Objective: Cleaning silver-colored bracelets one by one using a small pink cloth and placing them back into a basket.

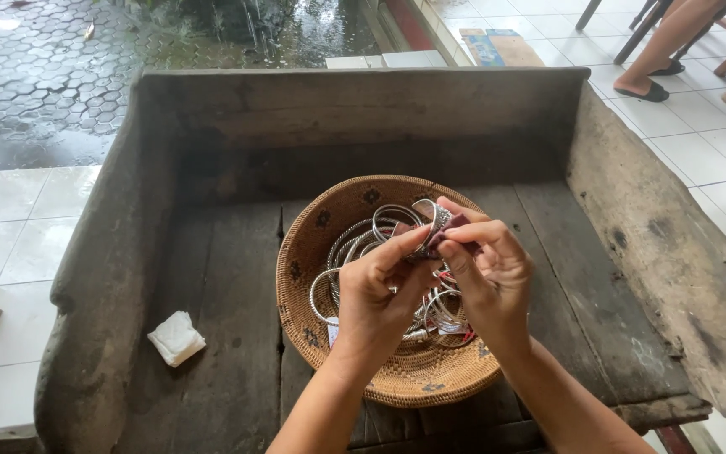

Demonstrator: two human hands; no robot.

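Both of my hands meet above a round woven basket [317,244] that sits on a dark wooden tray-like table [212,277]. My left hand [380,286] and my right hand [485,265] pinch a wide silver bangle [430,214] between their fingertips, with a dark reddish piece under it. Several thin silver bangles [355,244] lie heaped in the basket, some with small tags.
A crumpled white tissue [176,338] lies on the wood at the left. Raised wooden walls [657,244] edge the table at back and sides. White floor tiles surround it. Another person's sandalled foot [642,87] and chair legs are at the upper right; wet paving lies beyond.
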